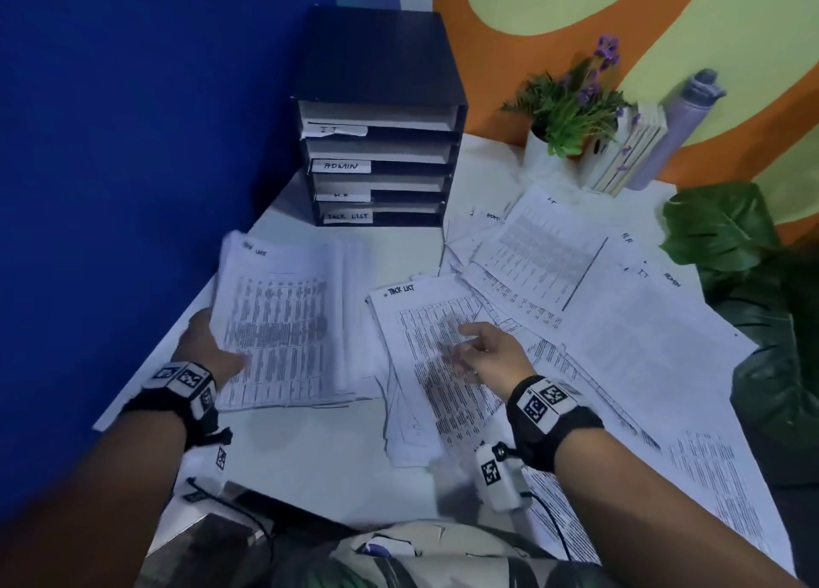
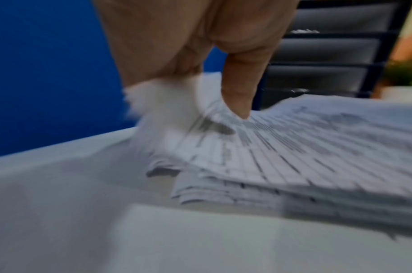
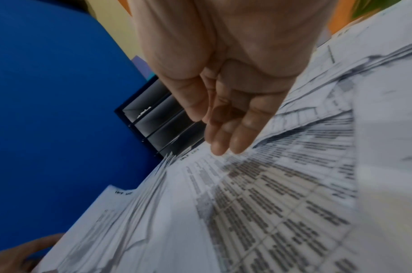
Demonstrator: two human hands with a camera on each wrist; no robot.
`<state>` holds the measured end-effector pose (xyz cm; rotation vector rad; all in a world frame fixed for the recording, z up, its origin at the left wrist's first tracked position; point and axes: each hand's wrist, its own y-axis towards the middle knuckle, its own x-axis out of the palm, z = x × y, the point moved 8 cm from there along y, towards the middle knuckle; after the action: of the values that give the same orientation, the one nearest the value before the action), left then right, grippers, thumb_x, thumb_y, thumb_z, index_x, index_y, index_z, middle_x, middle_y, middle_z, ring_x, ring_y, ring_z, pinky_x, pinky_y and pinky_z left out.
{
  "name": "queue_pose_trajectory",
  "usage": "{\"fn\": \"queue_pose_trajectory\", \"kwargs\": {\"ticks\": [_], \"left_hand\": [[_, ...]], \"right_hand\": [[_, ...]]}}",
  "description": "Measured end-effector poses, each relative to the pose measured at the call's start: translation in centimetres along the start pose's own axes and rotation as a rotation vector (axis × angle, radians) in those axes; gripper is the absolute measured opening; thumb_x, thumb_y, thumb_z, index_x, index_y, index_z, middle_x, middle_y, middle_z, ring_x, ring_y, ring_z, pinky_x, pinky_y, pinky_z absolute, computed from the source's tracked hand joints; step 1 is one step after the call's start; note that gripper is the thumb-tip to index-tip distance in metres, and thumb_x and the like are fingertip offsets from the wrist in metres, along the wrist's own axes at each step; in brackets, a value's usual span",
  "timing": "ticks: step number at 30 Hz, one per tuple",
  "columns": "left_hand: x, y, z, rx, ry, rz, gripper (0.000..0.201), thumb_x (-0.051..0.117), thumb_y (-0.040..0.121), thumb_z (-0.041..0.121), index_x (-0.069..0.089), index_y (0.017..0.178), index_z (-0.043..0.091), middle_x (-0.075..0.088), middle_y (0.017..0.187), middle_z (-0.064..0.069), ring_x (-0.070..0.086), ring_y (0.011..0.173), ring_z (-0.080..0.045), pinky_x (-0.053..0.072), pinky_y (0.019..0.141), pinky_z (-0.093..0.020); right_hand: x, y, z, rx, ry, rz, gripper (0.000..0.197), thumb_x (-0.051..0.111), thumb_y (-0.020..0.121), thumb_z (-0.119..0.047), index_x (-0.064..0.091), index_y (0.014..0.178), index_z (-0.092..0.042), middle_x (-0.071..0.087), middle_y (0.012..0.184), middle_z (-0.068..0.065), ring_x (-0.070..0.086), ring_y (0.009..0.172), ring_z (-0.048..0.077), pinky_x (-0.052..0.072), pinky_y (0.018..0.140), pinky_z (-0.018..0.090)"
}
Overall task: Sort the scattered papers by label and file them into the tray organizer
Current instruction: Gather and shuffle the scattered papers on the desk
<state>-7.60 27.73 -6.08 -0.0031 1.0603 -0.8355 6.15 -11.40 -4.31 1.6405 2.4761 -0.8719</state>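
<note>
place: likely office | desk (image 1: 319, 445), labelled tray organizer (image 1: 381, 118), printed papers (image 1: 545, 255)

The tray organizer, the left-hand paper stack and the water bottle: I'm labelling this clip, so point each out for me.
tray organizer (image 1: 381, 56), head view, on its black top panel.
paper stack (image 1: 283, 321), head view, on the printed top sheet.
water bottle (image 1: 669, 131), head view, on its body.

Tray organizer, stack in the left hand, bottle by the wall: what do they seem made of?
Tray organizer: likely matte black board or laminate, with flat, dull panels.
Stack: thin white printed paper whose sheets bend and fan at the edges.
Bottle: possibly coated metal or plastic, smooth lavender-grey; unclear.
</note>
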Motion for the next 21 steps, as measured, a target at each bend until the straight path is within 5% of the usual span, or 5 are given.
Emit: {"fn": "queue_pose_trajectory", "kwargs": {"ticks": [3,6,9,14,21], "left_hand": [[1.0,-0.4,2.9,0.076,0.188,0.118,0.093,0.078,0.075,0.017,0.022,0.149,0.025,0.022,0.152,-0.01,0.027,0.135,-0.036,0.03,0.109,-0.051],[3.6,-2.1,8.3,0.289,0.084,0.153,0.064,0.069,0.082,0.01,0.043,0.139,0.024,0.039,0.141,-0.009,0.04,0.125,-0.034,0.037,0.105,-0.046],[8.3,-4.2,13.1,0.408,-0.132,-0.038,0.044,0.064,0.085,0.003,0.055,0.127,0.011,0.06,0.12,-0.011,0.059,0.108,-0.031,0.048,0.093,-0.036],[17.1,-6.7,14.4,0.225,0.118,-0.388,0.047,0.061,0.088,0.025,0.053,0.129,0.005,0.059,0.127,-0.014,0.061,0.106,-0.032,0.051,0.09,-0.034],[19.5,-7.0,15.0,0.106,0.243,-0.188,0.092,0.076,0.074,0.033,0.025,0.148,0.012,0.044,0.138,-0.022,0.046,0.126,-0.037,0.045,0.1,-0.04]], "right_hand": [[-2.2,-0.1,1.7,0.017,-0.057,0.069,0.018,0.054,0.093,-0.012,0.057,0.109,-0.02,0.067,0.09,0.002,0.068,0.079,0.016,0.056,0.072,0.031],[-4.7,-0.3,4.0,0.066,-0.107,0.136,0.017,0.055,0.09,-0.014,0.059,0.102,-0.025,0.069,0.094,0.007,0.068,0.086,0.026,0.054,0.078,0.038],[-8.0,-0.7,6.4,0.111,-0.193,0.228,0.016,0.057,0.089,-0.017,0.061,0.1,-0.027,0.069,0.098,0.003,0.067,0.093,0.023,0.053,0.085,0.036],[-14.9,-2.8,10.7,0.263,-0.458,0.357,0.027,0.049,0.091,-0.012,0.065,0.109,-0.023,0.066,0.113,0.003,0.061,0.101,0.021,0.047,0.081,0.024],[-23.9,-7.8,17.4,0.557,-0.385,0.676,0.039,0.051,0.093,-0.02,0.049,0.132,-0.016,0.041,0.135,0.019,0.05,0.115,0.039,0.042,0.093,0.038]]}}
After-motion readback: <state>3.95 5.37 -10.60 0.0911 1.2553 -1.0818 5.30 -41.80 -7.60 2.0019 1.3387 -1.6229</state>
